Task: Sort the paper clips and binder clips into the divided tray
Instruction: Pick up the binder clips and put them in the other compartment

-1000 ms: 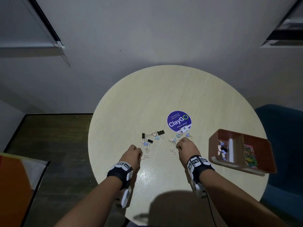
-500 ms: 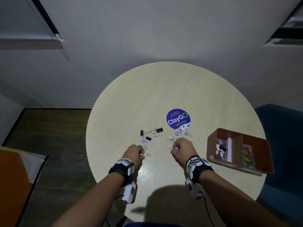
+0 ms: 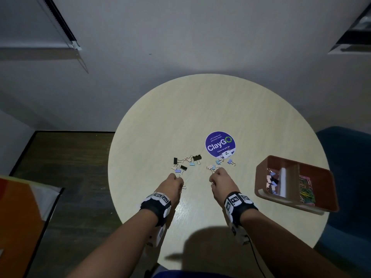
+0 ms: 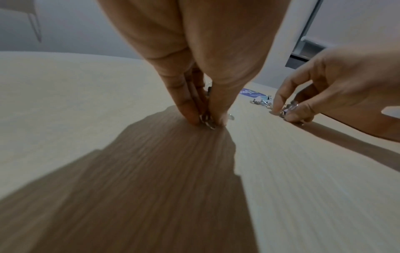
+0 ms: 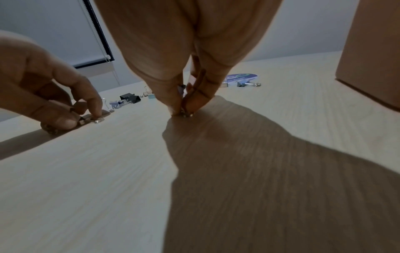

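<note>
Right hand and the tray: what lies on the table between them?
Nothing: in the head view the table is bare between the right hand and the tray.

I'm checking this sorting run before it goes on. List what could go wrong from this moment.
1. Both the left hand and the right hand pinch small clips only at the fingertips against the table; one could slip or spring away on lifting.
2. The divided tray sits at the table's right edge, so a knock might tip it off.
3. The tray's compartments adjoin; a careless drop could mix types.
</note>
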